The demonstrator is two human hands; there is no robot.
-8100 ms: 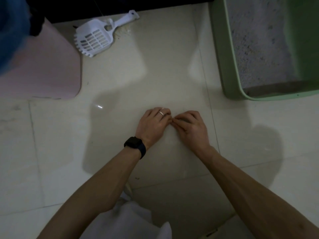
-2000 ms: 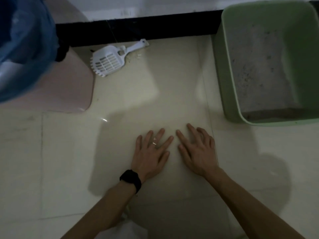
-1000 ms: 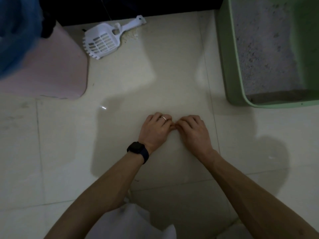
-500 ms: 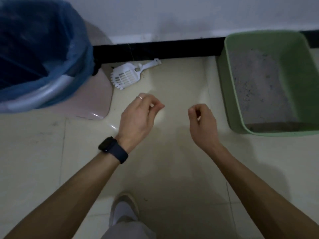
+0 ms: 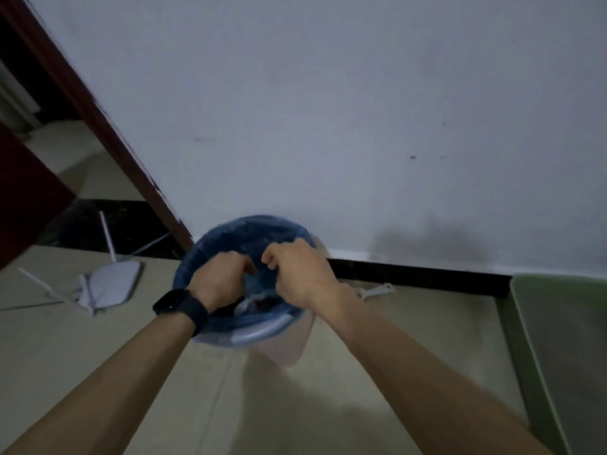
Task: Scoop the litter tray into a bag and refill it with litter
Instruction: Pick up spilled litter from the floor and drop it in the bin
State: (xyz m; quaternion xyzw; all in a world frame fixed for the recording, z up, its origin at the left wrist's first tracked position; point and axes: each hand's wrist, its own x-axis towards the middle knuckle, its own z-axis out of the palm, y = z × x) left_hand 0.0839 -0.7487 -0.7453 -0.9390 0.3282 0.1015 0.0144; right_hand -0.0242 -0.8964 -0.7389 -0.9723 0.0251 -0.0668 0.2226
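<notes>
Both arms are reaching straight out, side by side, over the bin (image 5: 262, 333) lined with the blue bag (image 5: 243, 231). The left hand (image 5: 218, 277), with a watch (image 5: 179, 305) on its wrist, and the right hand (image 5: 295, 270) are hovering knuckles-up with fingers curling in tight; I cannot tell whether they are pinching anything. The green litter tray (image 5: 558, 356) is sitting on the floor at far right, and the scoop handle (image 5: 377, 289) is peeking out behind the right wrist.

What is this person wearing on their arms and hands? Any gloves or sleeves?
No gloves, and no sleeves in view: both forearms are bare. The left hand has a black watch at its wrist, with a rectangular face and a wide dark strap. The right hand wears nothing that shows.
</notes>
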